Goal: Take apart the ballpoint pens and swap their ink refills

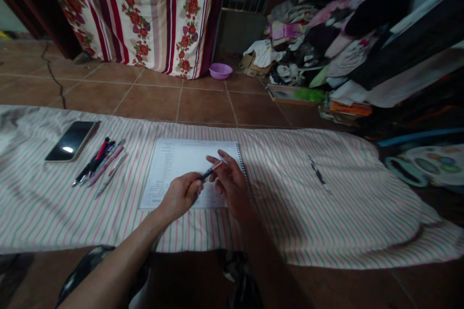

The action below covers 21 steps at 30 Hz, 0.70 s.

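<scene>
Both hands are over a spiral-bound notebook [195,152], which lies open to a pale page with print along its left side. My left hand [181,194] is closed around the dark end of a pen [207,172]. The thumb and fingers of my right hand [232,183] are closed at its reddish other end, with the index finger raised. The pen is held at a slant above the page. Off to the right, a black and white pen [318,172] lies by itself on the striped cloth [279,222].
A bunch of several pens [101,159] lies at the left, beside a phone [72,141]. Beyond the cloth are a tiled floor [155,99], a purple basin [220,71] and a flowered curtain [155,14]. Clothes [319,34] are heaped at the back right.
</scene>
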Tool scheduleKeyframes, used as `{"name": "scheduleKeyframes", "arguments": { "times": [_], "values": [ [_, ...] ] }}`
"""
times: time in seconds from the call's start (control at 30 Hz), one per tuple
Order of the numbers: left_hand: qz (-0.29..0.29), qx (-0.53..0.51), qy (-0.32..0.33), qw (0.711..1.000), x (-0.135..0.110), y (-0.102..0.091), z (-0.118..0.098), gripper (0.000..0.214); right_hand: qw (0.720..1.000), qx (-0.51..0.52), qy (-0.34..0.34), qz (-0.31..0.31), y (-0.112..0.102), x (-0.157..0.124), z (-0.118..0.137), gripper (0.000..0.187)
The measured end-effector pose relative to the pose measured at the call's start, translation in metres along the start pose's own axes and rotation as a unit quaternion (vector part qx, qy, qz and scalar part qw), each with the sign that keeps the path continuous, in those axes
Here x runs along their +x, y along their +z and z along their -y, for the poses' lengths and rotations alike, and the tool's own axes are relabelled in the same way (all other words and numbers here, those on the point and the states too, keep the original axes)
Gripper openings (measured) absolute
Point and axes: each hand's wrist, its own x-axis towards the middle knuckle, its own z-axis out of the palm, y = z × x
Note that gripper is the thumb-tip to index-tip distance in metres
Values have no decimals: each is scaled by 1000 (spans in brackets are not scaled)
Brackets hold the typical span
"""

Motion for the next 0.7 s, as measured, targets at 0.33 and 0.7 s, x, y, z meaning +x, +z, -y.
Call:
{"name": "scheduleKeyframes", "arguments": {
  "times": [0.33,0.7],
  "values": [
    [-16,89,9,996,-1,0,-3,25,982,-148,-15,-116,-11,5,-6,20],
    [-21,50,-36,998,0,0,-3,25,992,-117,-23,-45,-10,5,-6,33]
  ]
}}
